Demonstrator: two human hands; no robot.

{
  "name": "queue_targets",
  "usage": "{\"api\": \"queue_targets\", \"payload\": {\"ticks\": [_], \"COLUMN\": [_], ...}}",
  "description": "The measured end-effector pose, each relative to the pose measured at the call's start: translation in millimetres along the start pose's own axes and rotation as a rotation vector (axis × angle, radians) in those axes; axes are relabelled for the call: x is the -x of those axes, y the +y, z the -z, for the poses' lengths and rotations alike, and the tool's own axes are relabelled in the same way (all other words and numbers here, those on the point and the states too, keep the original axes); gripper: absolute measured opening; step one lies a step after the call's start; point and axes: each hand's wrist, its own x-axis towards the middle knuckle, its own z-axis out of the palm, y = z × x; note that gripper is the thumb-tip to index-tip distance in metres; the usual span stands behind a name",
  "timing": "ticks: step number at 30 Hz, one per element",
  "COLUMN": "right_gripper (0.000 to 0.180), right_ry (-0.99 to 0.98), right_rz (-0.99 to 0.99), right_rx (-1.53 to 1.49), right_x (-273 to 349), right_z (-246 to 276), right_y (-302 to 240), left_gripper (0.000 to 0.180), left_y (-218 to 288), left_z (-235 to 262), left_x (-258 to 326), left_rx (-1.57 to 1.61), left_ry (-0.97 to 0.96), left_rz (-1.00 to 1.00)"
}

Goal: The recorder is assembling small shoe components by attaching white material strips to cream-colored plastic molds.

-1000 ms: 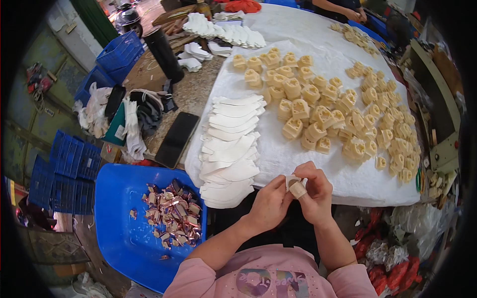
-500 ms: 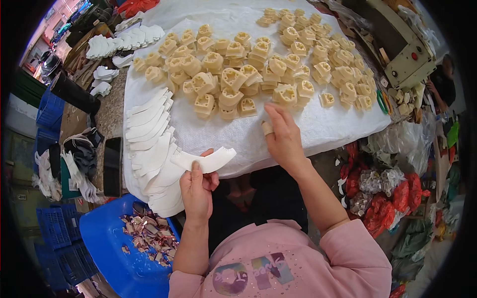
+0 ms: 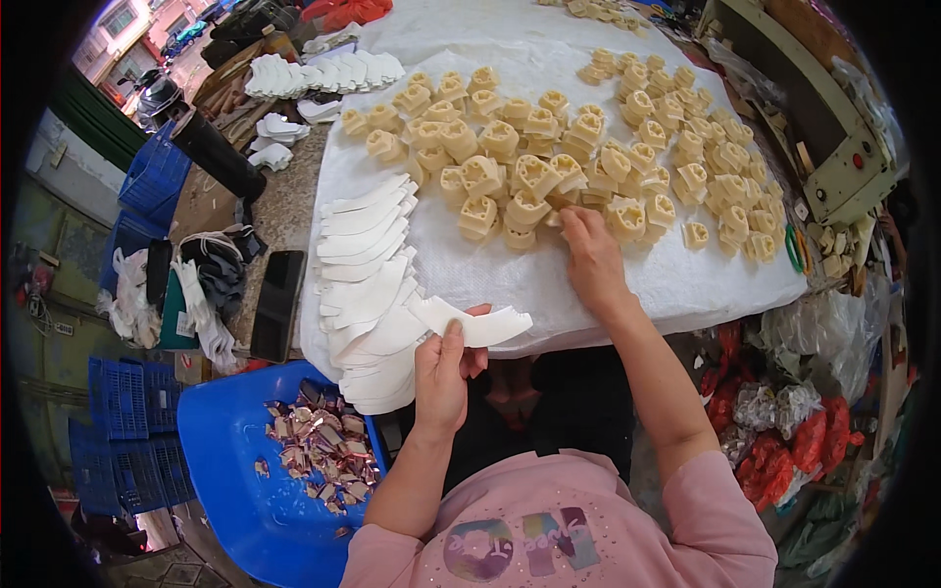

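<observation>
My left hand (image 3: 446, 377) grips a curved white strip (image 3: 495, 328) with a finely notched end, the thumb on top and fingers beneath. Beside it lies a fanned stack of similar white strips (image 3: 365, 269) along the left of the table. My right hand (image 3: 596, 260) reaches into the near edge of a heap of cream-coloured, hollow moulded pieces (image 3: 534, 176). Its thumb and fingers are drawn together among the pieces, a pale cover on the thumb. Whatever lies between the fingertips is hidden.
The table has a white woven cover (image 3: 461, 265). At lower left a blue tub (image 3: 230, 461) holds shiny brownish scraps (image 3: 319, 446). A phone (image 3: 277, 304) and a dark cylinder (image 3: 218, 157) lie left of the cover. A green machine (image 3: 843, 181) stands right; red bags (image 3: 809, 441) are below.
The view has shifted, so the table appears farther right. My right hand has moved from the heap's edge in among the cream pieces, its fingers closing. My left hand keeps the white strip.
</observation>
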Motion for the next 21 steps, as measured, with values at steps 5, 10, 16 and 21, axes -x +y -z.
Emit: {"api": "queue_targets", "payload": {"ticks": [5, 10, 16, 21], "right_gripper": [0.035, 0.045, 0.048, 0.038], "right_ry": [0.02, -0.038, -0.09, -0.086], "right_rz": [0.039, 0.025, -0.122, -0.142], "right_rx": [0.007, -0.067, -0.39, -0.791], "right_x": [12, 25, 26, 45], "right_z": [11, 20, 31, 56], "right_y": [-12, -29, -36, -95], "left_gripper": [0.039, 0.039, 0.038, 0.039], "left_y": [3, 4, 8, -1], "left_z": [9, 11, 2, -3], "left_x": [8, 9, 9, 17], "left_rx": [0.034, 0.102, 0.127, 0.087], "left_ry": [0.042, 0.087, 0.138, 0.159], "left_rz": [-0.025, -0.024, -0.108, -0.159]}}
